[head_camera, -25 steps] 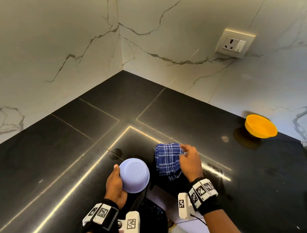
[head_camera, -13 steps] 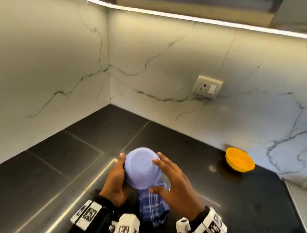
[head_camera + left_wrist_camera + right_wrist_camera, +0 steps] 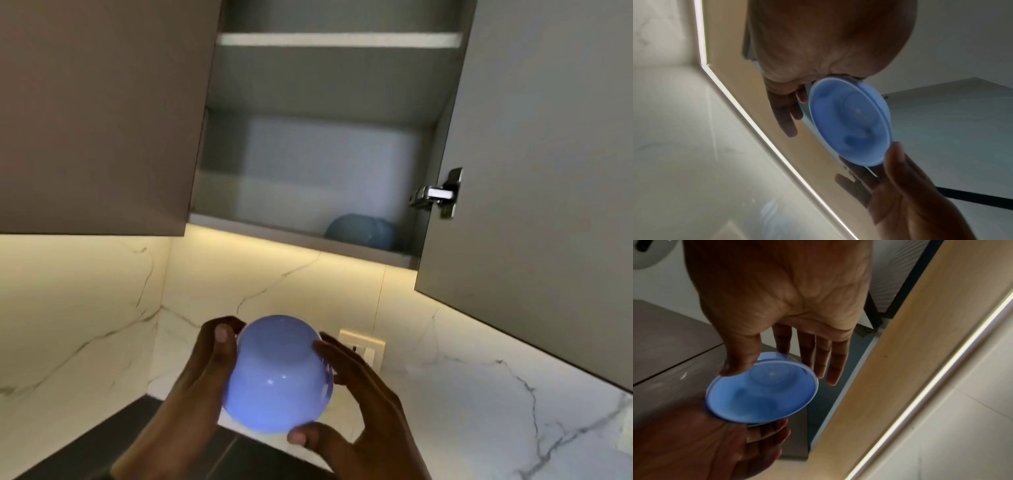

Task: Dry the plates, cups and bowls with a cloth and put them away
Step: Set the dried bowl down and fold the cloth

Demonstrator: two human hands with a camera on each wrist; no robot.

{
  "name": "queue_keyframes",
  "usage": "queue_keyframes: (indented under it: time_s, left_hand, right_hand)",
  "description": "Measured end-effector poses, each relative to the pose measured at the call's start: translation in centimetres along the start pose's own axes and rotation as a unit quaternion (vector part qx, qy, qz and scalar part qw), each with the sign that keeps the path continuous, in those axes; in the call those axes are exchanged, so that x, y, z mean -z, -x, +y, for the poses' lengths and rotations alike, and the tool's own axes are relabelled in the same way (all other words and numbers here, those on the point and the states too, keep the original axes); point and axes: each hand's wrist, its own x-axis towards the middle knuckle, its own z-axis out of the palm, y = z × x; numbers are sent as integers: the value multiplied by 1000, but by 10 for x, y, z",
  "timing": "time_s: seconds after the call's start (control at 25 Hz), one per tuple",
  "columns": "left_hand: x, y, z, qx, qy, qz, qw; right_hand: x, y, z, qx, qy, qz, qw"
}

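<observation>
A light blue bowl (image 3: 277, 377) is held in the air between both hands, base turned toward me and mouth facing down and away. My left hand (image 3: 202, 370) grips its left side, thumb on the base edge. My right hand (image 3: 363, 387) holds the right side, thumb under the rim and fingers along the far wall. In the left wrist view the bowl's inside (image 3: 849, 123) shows beside the left fingers (image 3: 785, 116). The right wrist view shows the thumb on the bowl's rim (image 3: 762, 389). The cloth is out of view.
An open wall cabinet is above; its lower shelf (image 3: 301, 236) holds blue bowls (image 3: 359, 231) at the right. The open door (image 3: 531, 171) with its hinge (image 3: 438, 193) hangs to the right, a closed door (image 3: 96, 113) to the left. Wall socket (image 3: 363, 346) behind the hands; black counter (image 3: 102, 442) below.
My right hand let go of the checked cloth and took hold of the bowl. Both hands raised the bowl off the counter, and my view tilted up to the open cabinet.
</observation>
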Motion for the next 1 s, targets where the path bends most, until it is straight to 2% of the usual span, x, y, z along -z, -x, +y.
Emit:
queue_keyframes:
  time_s: [0.08, 0.16, 0.2, 0.28, 0.4, 0.56, 0.64, 0.8, 1.0]
  left_hand:
    - [10, -16, 25, -59, -23, -75, 995]
    - [18, -32, 46, -100, -79, -141, 982]
    - [21, -44, 53, -118, -107, -145, 977]
    - [21, -69, 68, -139, -122, -102, 977]
    - [22, -108, 85, -139, -97, -52, 984]
    - [4, -147, 108, -135, -82, -95, 983]
    - [-11, -162, 111, -117, -87, -114, 983]
    - [-49, -186, 98, -72, -126, -132, 981]
    - [-91, -205, 76, -48, -264, -127, 955]
  right_hand:
    - [13, -29, -8, -22, -38, 22, 999]
    - [23, -62, -12, -11, -81, 58, 995]
    - [26, -78, -14, 1, -100, 68, 993]
    - [30, -114, -18, 10, -117, 63, 991]
    - [36, -164, -24, -5, -119, 49, 992]
    - [57, -200, -20, -27, -143, 87, 985]
    - [65, -203, -15, -48, -139, 109, 983]
    - [71, -197, 9, -153, -84, 113, 978]
    - [74, -188, 19, -178, 36, 133, 974]
